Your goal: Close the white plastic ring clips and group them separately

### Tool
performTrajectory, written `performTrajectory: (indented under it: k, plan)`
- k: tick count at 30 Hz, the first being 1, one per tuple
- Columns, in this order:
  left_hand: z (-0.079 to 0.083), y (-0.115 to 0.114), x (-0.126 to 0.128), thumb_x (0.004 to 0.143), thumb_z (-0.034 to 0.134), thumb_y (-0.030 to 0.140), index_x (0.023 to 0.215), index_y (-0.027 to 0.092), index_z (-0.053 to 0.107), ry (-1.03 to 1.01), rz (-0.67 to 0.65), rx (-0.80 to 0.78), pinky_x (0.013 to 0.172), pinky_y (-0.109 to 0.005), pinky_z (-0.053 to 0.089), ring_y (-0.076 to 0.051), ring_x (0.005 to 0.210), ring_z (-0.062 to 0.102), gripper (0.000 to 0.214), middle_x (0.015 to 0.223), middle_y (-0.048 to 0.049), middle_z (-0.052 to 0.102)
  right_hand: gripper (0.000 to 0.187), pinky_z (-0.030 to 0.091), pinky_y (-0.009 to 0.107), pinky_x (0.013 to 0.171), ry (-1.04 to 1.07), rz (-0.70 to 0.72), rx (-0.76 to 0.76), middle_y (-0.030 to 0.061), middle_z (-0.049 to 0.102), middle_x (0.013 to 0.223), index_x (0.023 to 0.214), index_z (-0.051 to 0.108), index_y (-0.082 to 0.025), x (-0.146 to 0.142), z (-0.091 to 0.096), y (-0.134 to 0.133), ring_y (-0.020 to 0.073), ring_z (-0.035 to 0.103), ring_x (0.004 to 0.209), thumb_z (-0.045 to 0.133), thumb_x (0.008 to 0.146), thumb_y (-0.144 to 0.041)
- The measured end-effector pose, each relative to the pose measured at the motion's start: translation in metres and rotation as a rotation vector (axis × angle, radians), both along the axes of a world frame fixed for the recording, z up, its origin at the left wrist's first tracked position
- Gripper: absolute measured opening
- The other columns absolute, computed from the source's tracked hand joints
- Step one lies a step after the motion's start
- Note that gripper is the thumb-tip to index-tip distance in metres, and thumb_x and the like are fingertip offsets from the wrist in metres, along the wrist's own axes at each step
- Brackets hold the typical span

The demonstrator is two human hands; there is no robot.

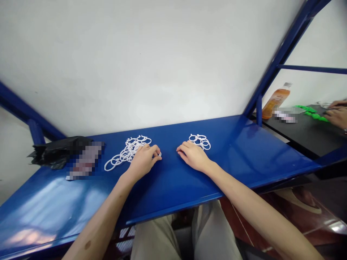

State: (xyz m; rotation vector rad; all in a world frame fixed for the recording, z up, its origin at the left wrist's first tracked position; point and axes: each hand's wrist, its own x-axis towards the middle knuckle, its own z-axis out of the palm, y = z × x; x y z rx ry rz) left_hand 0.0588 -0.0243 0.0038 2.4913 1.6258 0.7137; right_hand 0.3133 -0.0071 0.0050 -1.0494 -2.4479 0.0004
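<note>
One blue surface (244,151) is present. It bears two heaps of white rings: the left heap (127,151) holds well over a dozen, too tangled for an exact count; the right heap (200,141) holds about six. One black bag (56,151), one orange bottle (276,99). Green pieces (311,112): several, number unclear. Two grips: left grip (143,160), right grip (192,155). Co-worker's hands (336,115): two.

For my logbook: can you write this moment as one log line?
left hand: fingers pinch a white ring by big ring pile | right hand: open, beside small ring pile | blue table
</note>
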Motion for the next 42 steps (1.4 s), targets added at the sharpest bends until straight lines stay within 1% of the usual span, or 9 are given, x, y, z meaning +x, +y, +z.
performTrajectory:
  k: [5, 11, 15, 20, 24, 27, 30, 35, 42]
  plan:
    - [0.007, -0.001, 0.002, 0.082, 0.069, 0.028, 0.085, 0.024, 0.057, -0.132, 0.116, 0.014, 0.081, -0.038, 0.045, -0.023, 0.085, 0.063, 0.013, 0.079, -0.0008, 0.07, 0.016, 0.05, 0.033, 0.079, 0.02, 0.025, 0.001, 0.0075, 0.068, 0.099, 0.104, 0.068, -0.02, -0.002, -0.002, -0.001, 0.0208, 0.06, 0.092, 0.053, 0.1, -0.021]
    - [0.013, -0.002, 0.004, 0.079, 0.071, 0.036, 0.083, 0.023, 0.058, -0.338, 0.217, -0.125, 0.062, -0.03, 0.043, -0.017, 0.065, 0.059, 0.019, 0.073, 0.0023, 0.067, 0.016, 0.05, 0.034, 0.082, 0.039, 0.064, -0.035, 0.0076, 0.069, 0.098, 0.104, 0.068, -0.019, -0.004, -0.003, -0.003, 0.0208, 0.061, 0.092, 0.053, 0.1, -0.02]
    - [0.014, -0.004, 0.009, 0.086, 0.066, 0.038, 0.081, 0.023, 0.059, -0.348, 0.249, 0.052, 0.062, -0.03, 0.042, -0.016, 0.062, 0.055, 0.017, 0.07, 0.0021, 0.063, 0.015, 0.05, 0.034, 0.084, 0.091, 0.083, -0.098, 0.0074, 0.07, 0.1, 0.104, 0.068, -0.019, -0.006, -0.003, -0.004, 0.0211, 0.062, 0.095, 0.054, 0.099, -0.02]
    - [0.013, -0.014, 0.024, 0.096, 0.058, 0.038, 0.077, 0.024, 0.058, -0.136, -0.002, 0.372, 0.077, -0.036, 0.042, -0.02, 0.077, 0.056, 0.024, 0.078, -0.0022, 0.067, 0.02, 0.05, 0.03, 0.076, 0.382, 0.111, -0.363, 0.0034, 0.073, 0.091, 0.098, 0.068, -0.02, -0.011, 0.001, -0.009, 0.0167, 0.065, 0.083, 0.052, 0.102, -0.033]
    - [0.01, -0.027, 0.038, 0.101, 0.049, 0.034, 0.074, 0.024, 0.06, 0.092, -0.225, 0.36, 0.073, -0.037, 0.037, -0.019, 0.075, 0.055, 0.031, 0.078, -0.003, 0.069, 0.025, 0.05, 0.027, 0.068, 0.67, 0.162, -0.675, 0.0, 0.072, 0.078, 0.093, 0.065, -0.02, -0.017, 0.003, -0.013, 0.0143, 0.065, 0.07, 0.056, 0.098, -0.043]
    - [0.007, -0.03, 0.045, 0.103, 0.047, 0.03, 0.077, 0.024, 0.062, 0.12, -0.303, 0.33, 0.073, -0.036, 0.037, -0.018, 0.077, 0.057, 0.03, 0.082, -0.0033, 0.071, 0.03, 0.052, 0.028, 0.068, 0.767, 0.198, -0.758, 0.0003, 0.071, 0.074, 0.088, 0.063, -0.019, -0.019, 0.002, -0.012, 0.0151, 0.066, 0.068, 0.063, 0.093, -0.048]
    - [0.003, -0.026, 0.047, 0.1, 0.053, 0.033, 0.08, 0.023, 0.061, -0.017, -0.246, 0.361, 0.076, -0.035, 0.041, -0.018, 0.08, 0.059, 0.024, 0.083, -0.0032, 0.07, 0.029, 0.054, 0.028, 0.066, 0.803, 0.143, -0.721, 0.0003, 0.071, 0.074, 0.09, 0.064, -0.02, -0.019, 0.0, -0.009, 0.0156, 0.067, 0.066, 0.062, 0.092, -0.049]
    - [-0.005, -0.015, 0.043, 0.097, 0.058, 0.034, 0.094, 0.022, 0.061, -0.27, 0.038, 0.335, 0.077, -0.032, 0.048, -0.018, 0.083, 0.061, 0.012, 0.089, -0.0038, 0.067, 0.019, 0.052, 0.027, 0.066, 0.671, 0.095, -0.492, 0.0008, 0.073, 0.077, 0.098, 0.071, -0.021, -0.015, -0.003, -0.007, 0.0152, 0.067, 0.065, 0.061, 0.096, -0.036]
    - [-0.007, -0.02, 0.046, 0.101, 0.046, 0.026, 0.093, 0.022, 0.059, -0.21, -0.042, 0.199, 0.072, -0.03, 0.048, -0.017, 0.079, 0.06, 0.015, 0.084, -0.0013, 0.065, 0.024, 0.047, 0.024, 0.069, 0.396, 0.172, -0.047, 0.0047, 0.069, 0.08, 0.103, 0.074, -0.018, -0.014, -0.012, -0.006, 0.0149, 0.063, 0.073, 0.05, 0.103, -0.025]
